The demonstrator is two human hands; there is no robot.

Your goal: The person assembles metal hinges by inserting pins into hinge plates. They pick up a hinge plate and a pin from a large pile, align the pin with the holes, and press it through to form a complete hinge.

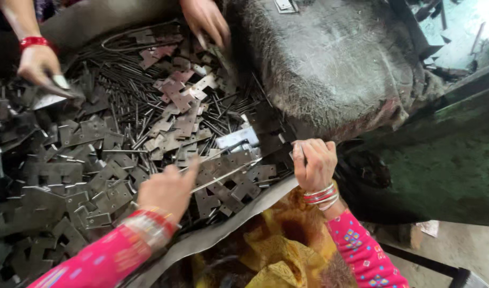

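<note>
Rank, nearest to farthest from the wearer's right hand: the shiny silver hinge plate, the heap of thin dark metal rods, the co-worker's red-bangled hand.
1. Shiny silver hinge plate, just left of the right hand.
2. Heap of thin dark metal rods, farther up-left.
3. Co-worker's red-bangled hand, far upper left.

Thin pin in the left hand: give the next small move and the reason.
Probably slide the thin pin, pinched in the left hand, toward the right hand. Its tip already points that way across the hinge plates, and the right hand is closed at the pile's edge, though what it grips is hidden.
</note>
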